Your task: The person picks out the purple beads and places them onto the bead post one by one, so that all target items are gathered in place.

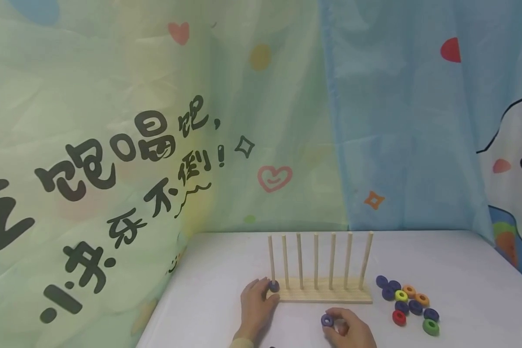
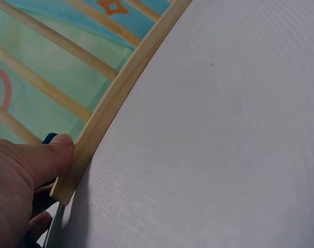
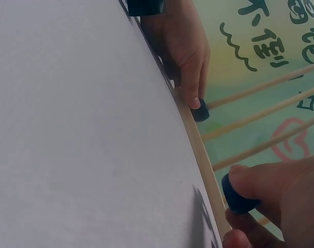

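A wooden peg rack (image 1: 322,296) with a row of several upright pegs stands on the table. One dark blue ring (image 1: 273,287) sits low on its leftmost peg. My left hand (image 1: 255,302) grips the left end of the base; in the left wrist view the thumb (image 2: 56,155) lies over the base's edge beside that ring, other fingers partly hidden behind. In front of the rack, my right hand (image 1: 351,329) pinches a second dark blue ring (image 1: 327,320) between thumb and fingers. The right wrist view shows this held ring (image 3: 238,196) close up, apart from the pegs.
Right of the rack lies a loose group of rings: several dark blue ones (image 1: 415,306), two orange (image 1: 422,299), a yellow (image 1: 401,296), a red (image 1: 398,317) and a green (image 1: 431,327). A white table surface (image 1: 209,270) spreads around, with printed curtains (image 1: 278,116) behind and left.
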### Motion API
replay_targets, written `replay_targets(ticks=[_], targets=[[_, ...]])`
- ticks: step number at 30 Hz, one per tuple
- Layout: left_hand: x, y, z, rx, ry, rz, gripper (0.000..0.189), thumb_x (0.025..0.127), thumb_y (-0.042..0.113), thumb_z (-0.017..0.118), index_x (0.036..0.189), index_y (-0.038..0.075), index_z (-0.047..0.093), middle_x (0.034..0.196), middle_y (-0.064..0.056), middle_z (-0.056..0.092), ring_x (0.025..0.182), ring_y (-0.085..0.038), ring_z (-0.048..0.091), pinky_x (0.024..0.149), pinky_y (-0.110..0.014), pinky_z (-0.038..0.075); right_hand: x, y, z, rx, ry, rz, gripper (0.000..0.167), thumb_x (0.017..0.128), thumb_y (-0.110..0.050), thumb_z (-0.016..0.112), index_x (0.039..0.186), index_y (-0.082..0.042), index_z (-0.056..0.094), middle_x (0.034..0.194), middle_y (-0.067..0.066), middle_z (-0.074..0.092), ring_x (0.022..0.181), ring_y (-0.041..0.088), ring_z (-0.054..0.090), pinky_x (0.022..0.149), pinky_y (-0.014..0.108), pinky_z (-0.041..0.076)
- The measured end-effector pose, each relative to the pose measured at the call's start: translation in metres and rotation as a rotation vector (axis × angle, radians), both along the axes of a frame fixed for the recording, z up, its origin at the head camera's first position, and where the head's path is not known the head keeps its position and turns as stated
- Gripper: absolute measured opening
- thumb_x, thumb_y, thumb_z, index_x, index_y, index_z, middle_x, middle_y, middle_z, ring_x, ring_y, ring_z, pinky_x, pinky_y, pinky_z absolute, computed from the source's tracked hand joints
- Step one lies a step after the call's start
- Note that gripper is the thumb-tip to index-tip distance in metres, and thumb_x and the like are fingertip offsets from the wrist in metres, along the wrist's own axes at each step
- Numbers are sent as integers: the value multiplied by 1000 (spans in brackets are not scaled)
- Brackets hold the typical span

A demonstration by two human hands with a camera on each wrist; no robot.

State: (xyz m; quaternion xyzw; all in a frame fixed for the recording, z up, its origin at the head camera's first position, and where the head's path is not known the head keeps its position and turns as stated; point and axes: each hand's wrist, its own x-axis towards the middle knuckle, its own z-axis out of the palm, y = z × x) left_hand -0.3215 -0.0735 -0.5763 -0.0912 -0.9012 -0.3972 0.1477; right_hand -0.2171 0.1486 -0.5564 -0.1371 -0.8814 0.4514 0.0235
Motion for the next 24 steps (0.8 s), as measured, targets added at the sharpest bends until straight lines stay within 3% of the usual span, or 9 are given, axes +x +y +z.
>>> replay_targets(ticks=[8,15,20,24], targets=[[-1,-2,0,2,20,21,40,75,23,80,112,12,70,122,-11,68,121,-38,54,106,-60,34,-3,-2,-3,-51,89,-19,38,77,-18,78,114,-13,68,94,-2,65,63,11,48,51,23,37],[-2,0,-3,-3,-3,26,39,76,25,80,113,15,70,123,-9,67,123,-37,54,107,-60,33,-5,6,-4,-66,38,-8,40,78,-19,80,115,-9,67,90,-2,61,67,14,47,52,26,36],[-2,1,-4,-8,-30,28,41,78,27,79,116,16,69,126,-7,66,125,-35,52,109,-59,32,-5,9,-2,-75,41,-4,39,78,-17,79,114,-9,67,79,-1,55,68,15,46,53,27,35],[-1,1,-3,-2,-33,23,43,77,28,79,117,14,68,126,-8,66,126,-35,52,109,-59,32,-6,7,1,-80,43,-20,38,78,-14,79,114,-9,67,81,-2,57,68,15,47,53,26,36]])
